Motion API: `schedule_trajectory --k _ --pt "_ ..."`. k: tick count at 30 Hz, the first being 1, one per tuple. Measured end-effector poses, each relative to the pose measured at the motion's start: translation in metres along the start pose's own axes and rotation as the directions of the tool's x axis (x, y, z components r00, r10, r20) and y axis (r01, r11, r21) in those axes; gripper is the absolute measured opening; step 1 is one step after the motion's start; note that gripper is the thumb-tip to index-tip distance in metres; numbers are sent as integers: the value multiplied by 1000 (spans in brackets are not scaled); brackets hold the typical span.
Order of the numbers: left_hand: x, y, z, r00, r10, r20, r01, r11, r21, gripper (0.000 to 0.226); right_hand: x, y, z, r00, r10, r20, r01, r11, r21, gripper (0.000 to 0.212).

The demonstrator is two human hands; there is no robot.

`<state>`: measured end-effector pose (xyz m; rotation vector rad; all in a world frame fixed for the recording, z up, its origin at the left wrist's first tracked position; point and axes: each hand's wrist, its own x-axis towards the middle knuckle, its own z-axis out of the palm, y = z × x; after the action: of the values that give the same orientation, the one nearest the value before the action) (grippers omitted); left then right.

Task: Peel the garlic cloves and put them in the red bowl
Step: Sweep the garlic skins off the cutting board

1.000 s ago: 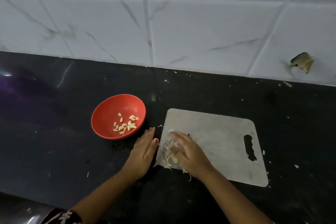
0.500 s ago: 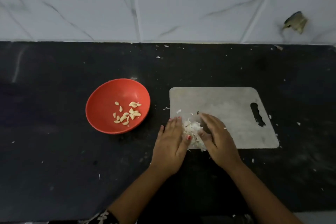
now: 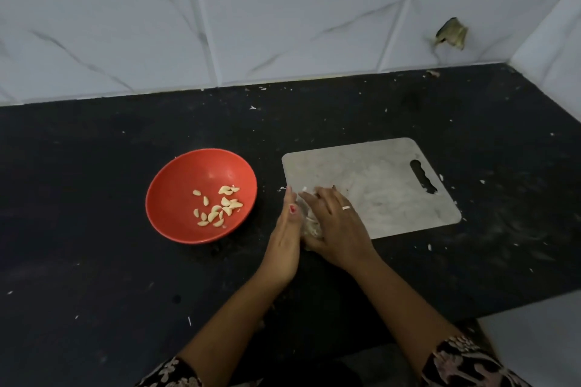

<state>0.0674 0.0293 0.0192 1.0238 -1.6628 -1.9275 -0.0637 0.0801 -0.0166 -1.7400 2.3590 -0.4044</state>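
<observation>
Papery garlic skins (image 3: 311, 225) squeezed between left hand (image 3: 284, 240) and right hand (image 3: 339, 229), fingers straight, curled round nothing, at lower-left corner of cutting board (image 3: 377, 185), mid-frame. Sat just right of red bowl (image 3: 176, 192) with peeled cloves (image 3: 220, 207); left hand nearer.

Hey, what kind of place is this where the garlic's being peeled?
Most likely a home kitchen: a black counter runs along a white tiled wall, and on it sit a cutting board and a red bowl holding peeled garlic cloves.
</observation>
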Motion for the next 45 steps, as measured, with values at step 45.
schedule_trajectory --k 45 --pt "34 31 22 937 -344 -63 77 380 -922 36 20 -68 -17 847 531 -29 -154 298 942 9"
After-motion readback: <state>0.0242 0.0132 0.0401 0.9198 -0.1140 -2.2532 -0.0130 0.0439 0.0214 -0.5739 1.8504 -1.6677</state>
